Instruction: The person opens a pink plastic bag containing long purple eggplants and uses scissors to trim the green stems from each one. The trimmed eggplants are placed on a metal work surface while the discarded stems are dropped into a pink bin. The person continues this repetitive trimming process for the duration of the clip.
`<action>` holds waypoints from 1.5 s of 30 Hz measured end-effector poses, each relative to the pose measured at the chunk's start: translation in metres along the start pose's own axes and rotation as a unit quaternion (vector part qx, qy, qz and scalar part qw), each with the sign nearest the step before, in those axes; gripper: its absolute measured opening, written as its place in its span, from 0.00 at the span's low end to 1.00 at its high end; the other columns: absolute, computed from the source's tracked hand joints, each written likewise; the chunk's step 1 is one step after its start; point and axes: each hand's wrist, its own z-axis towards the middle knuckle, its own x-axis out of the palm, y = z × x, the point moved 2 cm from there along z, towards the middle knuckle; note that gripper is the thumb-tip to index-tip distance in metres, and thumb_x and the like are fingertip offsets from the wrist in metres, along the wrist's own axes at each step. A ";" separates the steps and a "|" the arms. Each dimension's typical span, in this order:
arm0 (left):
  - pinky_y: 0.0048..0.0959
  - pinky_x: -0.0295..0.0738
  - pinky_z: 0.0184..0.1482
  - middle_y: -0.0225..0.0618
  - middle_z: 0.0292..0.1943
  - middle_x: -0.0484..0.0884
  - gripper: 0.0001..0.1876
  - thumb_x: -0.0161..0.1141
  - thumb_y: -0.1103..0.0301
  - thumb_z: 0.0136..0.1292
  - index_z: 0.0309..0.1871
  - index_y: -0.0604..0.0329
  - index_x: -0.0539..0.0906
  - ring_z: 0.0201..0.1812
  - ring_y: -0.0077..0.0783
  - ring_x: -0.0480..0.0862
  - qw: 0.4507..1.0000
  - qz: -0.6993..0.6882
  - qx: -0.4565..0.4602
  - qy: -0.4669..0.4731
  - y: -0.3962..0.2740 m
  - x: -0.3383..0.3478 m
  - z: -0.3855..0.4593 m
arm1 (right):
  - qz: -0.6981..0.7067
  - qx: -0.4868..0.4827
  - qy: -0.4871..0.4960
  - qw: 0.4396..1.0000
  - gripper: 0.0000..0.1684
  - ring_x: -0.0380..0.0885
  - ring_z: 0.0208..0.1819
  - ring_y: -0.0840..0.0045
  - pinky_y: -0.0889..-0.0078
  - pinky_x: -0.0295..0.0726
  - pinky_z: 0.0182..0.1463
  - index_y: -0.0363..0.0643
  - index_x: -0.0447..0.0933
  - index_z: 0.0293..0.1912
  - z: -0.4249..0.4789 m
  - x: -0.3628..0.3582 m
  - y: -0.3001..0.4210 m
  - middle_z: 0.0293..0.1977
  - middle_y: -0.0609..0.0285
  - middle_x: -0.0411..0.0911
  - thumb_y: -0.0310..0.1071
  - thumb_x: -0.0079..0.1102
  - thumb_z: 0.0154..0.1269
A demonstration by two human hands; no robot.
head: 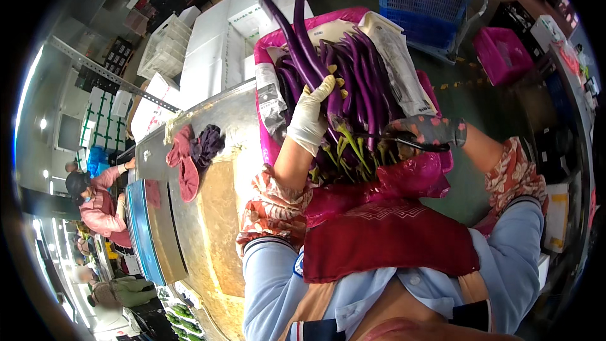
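My left hand, in a white glove, grips two long purple eggplants above the pile. Their far ends rise past the crate's rim; at least one green stem points back towards me. My right hand, in a dark patterned glove, holds black-handled scissors. The blades reach left to near the green stems; whether they touch one cannot be made out. Beneath both hands, more eggplants fill a pink crate lined with printed paper. Pink plastic film covers its near side.
Left of the crate is a metal table with crumpled cloths. White foam boxes stand behind. A blue basket on a trolley and a pink bin are at right. A co-worker works across the table.
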 end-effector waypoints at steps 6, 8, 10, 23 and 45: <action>0.25 0.76 0.34 0.34 0.32 0.80 0.15 0.61 0.70 0.58 0.49 0.57 0.76 0.30 0.28 0.79 0.999 0.048 0.011 0.005 0.035 0.009 -0.007 | -0.712 0.089 -0.340 0.608 0.32 0.78 0.31 0.71 0.69 0.79 0.36 0.49 0.57 0.63 0.055 0.091 -0.050 0.43 0.56 0.75 0.32 0.52 0.58; 0.25 0.76 0.34 0.34 0.32 0.80 0.15 0.61 0.71 0.57 0.49 0.57 0.76 0.30 0.28 0.79 0.997 0.081 0.018 -0.006 0.042 0.007 -0.002 | -0.892 0.031 -0.385 0.236 0.26 0.78 0.26 0.72 0.71 0.74 0.30 0.43 0.67 0.55 0.050 0.081 -0.045 0.30 0.52 0.78 0.35 0.54 0.55; 0.25 0.76 0.34 0.33 0.32 0.80 0.15 0.61 0.73 0.57 0.49 0.57 0.75 0.30 0.28 0.79 0.995 0.094 0.023 -0.028 0.045 0.002 0.001 | -0.913 0.020 -0.380 0.149 0.25 0.78 0.27 0.67 0.68 0.74 0.31 0.42 0.69 0.52 0.055 0.088 -0.053 0.29 0.51 0.78 0.38 0.55 0.54; 0.26 0.76 0.37 0.33 0.34 0.79 0.17 0.60 0.73 0.58 0.51 0.58 0.73 0.33 0.27 0.79 0.993 0.030 0.110 -0.030 0.055 0.008 0.008 | -0.906 -0.100 -0.389 0.135 0.27 0.78 0.28 0.62 0.63 0.74 0.31 0.42 0.73 0.47 0.015 0.043 -0.031 0.24 0.53 0.77 0.52 0.59 0.55; 0.28 0.76 0.38 0.31 0.37 0.78 0.21 0.58 0.70 0.61 0.57 0.53 0.67 0.36 0.28 0.78 0.981 -0.052 0.186 -0.023 0.027 0.017 -0.004 | -0.920 -0.014 -0.384 0.073 0.24 0.76 0.40 0.61 0.64 0.74 0.44 0.45 0.72 0.46 0.033 0.077 -0.046 0.34 0.53 0.76 0.50 0.57 0.55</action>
